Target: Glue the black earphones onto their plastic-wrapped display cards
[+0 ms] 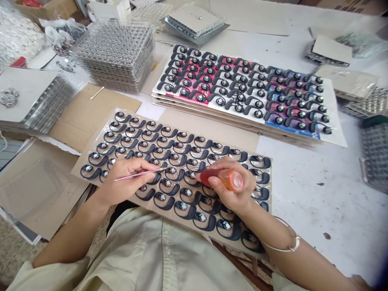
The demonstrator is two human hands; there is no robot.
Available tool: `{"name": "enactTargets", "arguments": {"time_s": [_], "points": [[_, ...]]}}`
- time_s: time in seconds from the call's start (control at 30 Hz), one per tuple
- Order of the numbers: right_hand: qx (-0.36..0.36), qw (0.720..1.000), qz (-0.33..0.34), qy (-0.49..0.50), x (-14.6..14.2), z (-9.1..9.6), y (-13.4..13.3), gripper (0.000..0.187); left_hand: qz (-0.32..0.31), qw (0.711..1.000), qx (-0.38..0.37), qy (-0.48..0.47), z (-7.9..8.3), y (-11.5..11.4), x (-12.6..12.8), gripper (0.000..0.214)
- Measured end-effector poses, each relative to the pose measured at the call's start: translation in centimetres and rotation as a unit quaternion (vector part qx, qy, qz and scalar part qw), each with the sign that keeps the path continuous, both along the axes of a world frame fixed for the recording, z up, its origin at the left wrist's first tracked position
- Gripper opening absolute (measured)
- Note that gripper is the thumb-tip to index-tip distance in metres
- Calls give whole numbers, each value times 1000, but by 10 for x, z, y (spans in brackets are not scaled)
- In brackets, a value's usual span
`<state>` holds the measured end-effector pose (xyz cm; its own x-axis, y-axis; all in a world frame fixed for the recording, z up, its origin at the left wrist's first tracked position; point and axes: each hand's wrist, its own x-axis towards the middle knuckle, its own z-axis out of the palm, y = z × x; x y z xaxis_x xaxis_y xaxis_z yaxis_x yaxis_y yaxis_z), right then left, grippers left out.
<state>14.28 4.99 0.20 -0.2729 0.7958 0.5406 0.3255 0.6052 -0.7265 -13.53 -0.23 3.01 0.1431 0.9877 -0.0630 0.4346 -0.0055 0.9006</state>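
Left hand (130, 182) pinches a thin pink stick (136, 175) pen-style so I stay steady, while my right hand (233, 188) grips an orange squeeze bottle (230, 180) tipped nozzle-down at the black ear-hook pieces (166, 186).

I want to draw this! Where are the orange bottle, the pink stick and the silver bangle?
orange bottle (232, 180), head view, on its middle
pink stick (136, 175), head view, on its thin shaft
silver bangle (294, 245), head view, on its lower band
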Motion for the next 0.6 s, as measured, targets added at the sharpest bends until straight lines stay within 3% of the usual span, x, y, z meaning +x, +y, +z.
{"name": "enactTargets", "arguments": {"time_s": [0.07,0.33,0.6], "points": [[13,1000,10,7,-1,0,1,15,-5,1000,24,-7,-5,-8,0,12],[7,999,31,10,1,2,0,16,35,964,262,37,-41,-42,12,17],[10,999,22,25,5,0,1,15,56,949,307,32,-56,-41,14,22]]}}
